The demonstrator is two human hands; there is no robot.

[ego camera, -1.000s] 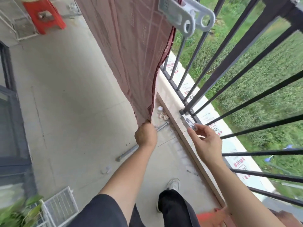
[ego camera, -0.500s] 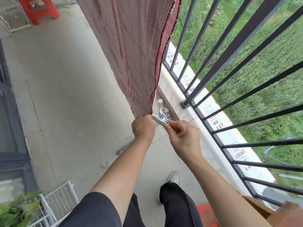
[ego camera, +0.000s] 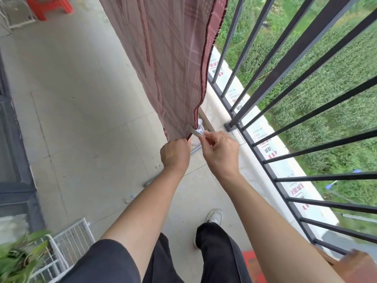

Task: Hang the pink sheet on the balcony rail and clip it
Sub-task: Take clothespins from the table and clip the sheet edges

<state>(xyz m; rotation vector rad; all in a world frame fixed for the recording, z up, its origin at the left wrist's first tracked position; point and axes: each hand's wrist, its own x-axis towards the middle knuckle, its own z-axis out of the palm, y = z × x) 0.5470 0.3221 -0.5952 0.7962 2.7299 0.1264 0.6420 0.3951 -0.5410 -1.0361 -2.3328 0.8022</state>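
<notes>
The pink patterned sheet (ego camera: 163,48) hangs down from above, along the inner side of the dark balcony rail (ego camera: 285,58). My left hand (ego camera: 175,154) grips its lower corner in a fist. My right hand (ego camera: 219,151) pinches a small white clip (ego camera: 194,131), whose tip touches the sheet's dark red edge just above my left hand. The top of the sheet and the rail's top bar are out of view.
A pale ledge (ego camera: 222,111) runs under the rail bars. A metal rod (ego camera: 155,179) lies on the tiled floor. A white wire rack (ego camera: 69,240) and a plant (ego camera: 18,256) stand at lower left, a red stool (ego camera: 49,6) far back.
My right hand brought the clip from the ledge by the rail over to the sheet's lower corner. My left hand kept its grip on that corner.
</notes>
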